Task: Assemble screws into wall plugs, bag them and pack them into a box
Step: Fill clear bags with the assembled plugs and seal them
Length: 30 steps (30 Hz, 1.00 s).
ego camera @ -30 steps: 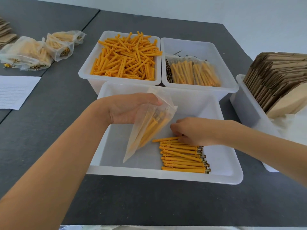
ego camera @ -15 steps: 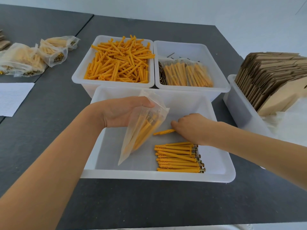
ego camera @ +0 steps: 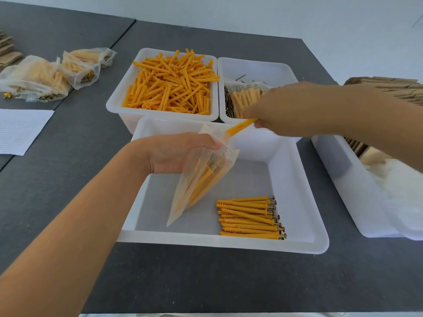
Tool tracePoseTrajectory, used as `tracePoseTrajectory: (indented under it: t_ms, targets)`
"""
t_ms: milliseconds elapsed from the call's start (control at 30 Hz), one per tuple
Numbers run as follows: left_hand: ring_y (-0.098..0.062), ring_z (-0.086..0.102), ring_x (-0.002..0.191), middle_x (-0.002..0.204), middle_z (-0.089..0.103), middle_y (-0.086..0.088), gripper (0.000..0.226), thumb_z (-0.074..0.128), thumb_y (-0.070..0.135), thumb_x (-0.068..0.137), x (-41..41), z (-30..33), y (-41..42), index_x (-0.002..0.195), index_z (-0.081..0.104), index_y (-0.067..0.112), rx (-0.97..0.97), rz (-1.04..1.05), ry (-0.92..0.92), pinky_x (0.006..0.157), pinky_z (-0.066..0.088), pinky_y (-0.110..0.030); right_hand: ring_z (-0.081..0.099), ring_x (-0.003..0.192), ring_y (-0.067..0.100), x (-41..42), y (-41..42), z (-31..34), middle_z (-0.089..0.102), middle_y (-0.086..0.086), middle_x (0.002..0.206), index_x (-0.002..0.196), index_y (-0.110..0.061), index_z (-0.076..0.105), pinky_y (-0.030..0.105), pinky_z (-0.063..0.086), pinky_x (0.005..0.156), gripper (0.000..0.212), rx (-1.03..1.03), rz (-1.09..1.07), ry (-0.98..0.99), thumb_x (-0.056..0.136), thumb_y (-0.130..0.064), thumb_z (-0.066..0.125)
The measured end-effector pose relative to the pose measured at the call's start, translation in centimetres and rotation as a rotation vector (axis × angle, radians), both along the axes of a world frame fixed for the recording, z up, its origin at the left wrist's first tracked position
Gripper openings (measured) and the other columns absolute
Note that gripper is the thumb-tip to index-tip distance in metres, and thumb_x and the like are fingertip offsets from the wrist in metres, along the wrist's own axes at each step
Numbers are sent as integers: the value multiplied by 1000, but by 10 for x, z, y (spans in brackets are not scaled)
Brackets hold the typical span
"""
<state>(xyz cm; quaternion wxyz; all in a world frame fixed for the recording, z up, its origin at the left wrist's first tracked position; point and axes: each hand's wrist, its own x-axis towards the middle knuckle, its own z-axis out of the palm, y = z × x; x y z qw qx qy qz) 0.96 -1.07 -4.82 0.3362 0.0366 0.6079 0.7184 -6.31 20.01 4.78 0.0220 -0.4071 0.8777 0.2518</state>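
head view: my left hand (ego camera: pixel 176 154) pinches the mouth of a clear bag (ego camera: pixel 201 179) holding several plugs, too overlapped to count, above the front tray (ego camera: pixel 306 202). my right hand (ego camera: pixel 295 110) is clamped on one orange plug (ego camera: pixel 240 127), its tip at the bag's opening. about ten assembled plugs (ego camera: pixel 249 218) lie in a row in that tray. four white trays show: one heaped with loose plugs (ego camera: pixel 171 83), one (ego camera: pixel 256 69) with a filled bag and screws partly hidden by my hand, one at right (ego camera: pixel 338 170) with cardboard, cut off. three filled bags (ego camera: pixel 57 74) and a sheet of paper (ego camera: pixel 20 129) lie on the bench (ego camera: pixel 68 179) at left.
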Motion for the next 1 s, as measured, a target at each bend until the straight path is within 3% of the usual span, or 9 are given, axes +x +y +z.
tracePoseTrajectory:
  t_ms: [133,233,333,400,533,633,767,1000]
  targets:
    - [-19,65,95,107,67,-7,47,68,27,78,1,1,4,123,59,17,3,-67,50,81,56,-31,53,70,12,20,-33,-19,52,-6,78,90,-25,53,30,46,63,15,-103,74,-333,99,-14,47]
    - [-17,66,94,104,68,-5,40,68,29,81,1,0,4,118,61,18,-27,-81,74,81,56,-30,61,82,16,20,-38,-11,62,-4,91,91,-30,58,30,51,74,25,-256,-4,-612,89,-5,54]
    - [-16,67,88,97,69,-3,35,59,24,86,0,0,2,120,59,14,-13,-55,54,76,56,-28,68,89,3,3,-23,-2,70,-12,101,108,-30,62,25,53,84,32,-388,-178,-777,91,-4,55]
    - [-16,67,86,96,69,-4,38,58,25,86,0,-1,1,122,58,13,-18,-45,61,76,56,-29,70,86,4,-6,-9,-5,72,-7,99,103,-28,64,25,53,80,30,-371,-250,-718,93,-4,49]
    - [-16,66,82,90,68,-3,35,58,26,84,1,0,1,115,60,13,-23,-38,71,76,57,-29,63,91,4,6,12,-41,67,-12,96,107,-32,60,20,43,74,12,-11,-313,-708,97,-31,53]
    - [-16,65,84,92,67,-3,34,58,28,82,0,-1,1,112,61,13,-43,-24,73,79,56,-30,56,87,7,34,18,-80,56,-12,97,111,-29,47,25,45,75,28,113,-265,-748,94,-49,56]
    - [-15,67,81,90,69,-3,32,58,29,83,-1,-2,1,110,61,13,-34,-31,44,74,57,-28,48,76,5,53,23,-103,45,-10,89,101,-30,34,24,40,71,21,106,-101,-627,99,-47,47]
    - [-16,67,82,92,70,-4,35,57,30,84,-2,-4,-1,112,61,10,-32,-41,31,73,56,-27,57,76,19,58,24,-108,54,3,87,103,-18,45,33,51,69,21,111,-129,-570,104,-36,34]
